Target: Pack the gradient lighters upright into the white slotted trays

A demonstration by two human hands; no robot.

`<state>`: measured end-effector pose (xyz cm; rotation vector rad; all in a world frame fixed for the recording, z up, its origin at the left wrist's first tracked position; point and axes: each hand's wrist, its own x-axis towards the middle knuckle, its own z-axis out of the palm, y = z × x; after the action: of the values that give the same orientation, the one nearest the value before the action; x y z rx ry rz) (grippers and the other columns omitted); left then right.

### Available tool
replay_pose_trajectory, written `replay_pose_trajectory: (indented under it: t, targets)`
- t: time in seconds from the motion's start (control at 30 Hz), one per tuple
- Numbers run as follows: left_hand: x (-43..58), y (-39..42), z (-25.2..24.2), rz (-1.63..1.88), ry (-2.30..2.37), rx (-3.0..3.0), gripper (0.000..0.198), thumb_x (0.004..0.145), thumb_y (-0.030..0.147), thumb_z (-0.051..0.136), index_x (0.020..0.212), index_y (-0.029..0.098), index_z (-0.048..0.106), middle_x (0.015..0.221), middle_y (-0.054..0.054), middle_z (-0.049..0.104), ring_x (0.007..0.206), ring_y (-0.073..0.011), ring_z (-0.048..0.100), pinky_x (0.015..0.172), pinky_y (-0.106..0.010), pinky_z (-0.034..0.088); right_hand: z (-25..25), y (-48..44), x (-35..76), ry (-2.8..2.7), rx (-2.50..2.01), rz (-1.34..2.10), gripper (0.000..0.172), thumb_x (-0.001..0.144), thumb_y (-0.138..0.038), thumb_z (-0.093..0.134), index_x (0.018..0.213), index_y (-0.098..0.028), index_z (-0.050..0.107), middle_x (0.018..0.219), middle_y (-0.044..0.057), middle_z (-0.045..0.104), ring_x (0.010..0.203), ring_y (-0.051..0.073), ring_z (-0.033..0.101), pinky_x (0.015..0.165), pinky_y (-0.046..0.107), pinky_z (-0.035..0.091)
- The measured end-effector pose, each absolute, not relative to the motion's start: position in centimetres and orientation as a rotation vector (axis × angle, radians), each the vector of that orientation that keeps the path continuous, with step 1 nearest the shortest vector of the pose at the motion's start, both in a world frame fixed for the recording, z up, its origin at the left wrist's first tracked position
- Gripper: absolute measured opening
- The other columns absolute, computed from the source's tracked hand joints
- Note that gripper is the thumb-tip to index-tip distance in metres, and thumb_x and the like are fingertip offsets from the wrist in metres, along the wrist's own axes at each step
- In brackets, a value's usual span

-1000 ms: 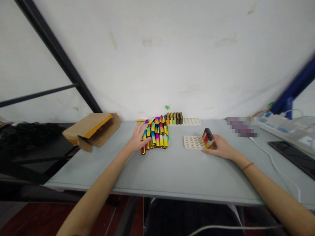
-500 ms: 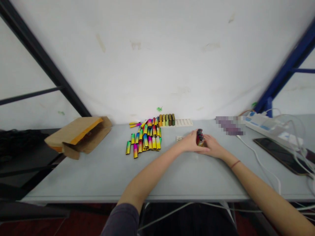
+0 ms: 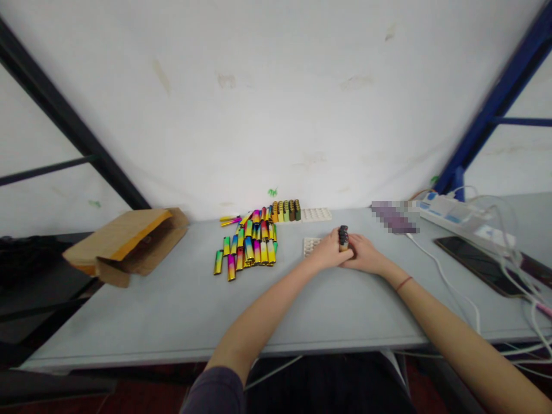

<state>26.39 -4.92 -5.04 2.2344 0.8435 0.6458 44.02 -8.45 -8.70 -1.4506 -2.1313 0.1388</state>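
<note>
Between my two hands stands a short row of lighters (image 3: 344, 237) with dark tops; their lower parts are mostly hidden by the fingers. My left hand (image 3: 328, 250) wraps its left side, thumb across the near end. My right hand (image 3: 363, 253) closes on the same row from the right. Partly behind my left hand lies a white tray with small cells (image 3: 311, 246). To the left is a loose pile of shiny rainbow-coloured lighter casings (image 3: 250, 244). Behind it, upright rows of similar pieces (image 3: 286, 211) stand against the wall, beside a second white tray (image 3: 317, 214).
An open cardboard box (image 3: 125, 241) lies at the left end of the grey table (image 3: 172, 322). On the right are a blurred-out purple object (image 3: 394, 218) with a white cable, a dark phone (image 3: 478, 264) and a power strip (image 3: 466, 215) with tangled cords.
Both hands have drawn closer around the lighters, which now appear as a narrower, more end-on row. More of the near white tray shows. The whole view has shifted slightly.
</note>
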Motion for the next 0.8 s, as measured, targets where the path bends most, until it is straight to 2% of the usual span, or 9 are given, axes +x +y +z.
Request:
replay_pose_trajectory:
  t: [0.23,0.5,0.63,0.8]
  targets:
    - [26.67,-5.29,-5.28,0.760,0.851,2.120,0.070,0.075,0.020,0.066,0.142,0.013,0.048,0.141,-0.018,0.062,0.132,-0.0310,0.060,0.119,-0.047,0.044,-8.77,-8.33,44.11,-2.139,-1.439,0.152,0.049,0.069,-0.040,0.081,0.111,-0.020,0.068,0.122,0.018,0.076,0.115,0.039,0.069,0.105,0.054,0.050]
    - [27.20,-5.65,-4.82,0.827,0.820,1.948,0.070,0.071,0.013,0.067,0.138,0.014,0.045,0.140,-0.018,0.058,0.133,-0.0296,0.056,0.119,-0.045,0.042,-8.92,-8.50,43.88,-2.120,-1.457,0.123,0.046,0.069,-0.043,0.084,0.108,-0.024,0.071,0.124,0.015,0.075,0.118,0.039,0.068,0.107,0.055,0.049]
    - [27.39,-5.45,-4.82,0.838,0.809,1.880,0.067,0.071,0.011,0.067,0.134,0.012,0.042,0.132,-0.018,0.058,0.126,-0.0278,0.058,0.111,-0.043,0.047,-9.11,-8.51,43.80,-2.109,-1.469,0.113,0.044,0.070,-0.048,0.083,0.105,-0.024,0.071,0.117,0.013,0.076,0.115,0.038,0.068,0.105,0.055,0.049]
    - [27.21,-5.19,-4.85,0.881,0.866,1.816,0.064,0.067,0.011,0.075,0.122,0.017,0.043,0.116,-0.009,0.059,0.109,-0.0221,0.060,0.101,-0.038,0.050,-9.02,-8.60,43.81,-2.116,-1.506,0.145,0.042,0.072,-0.052,0.082,0.100,-0.024,0.070,0.107,0.011,0.075,0.109,0.036,0.067,0.102,0.054,0.050]
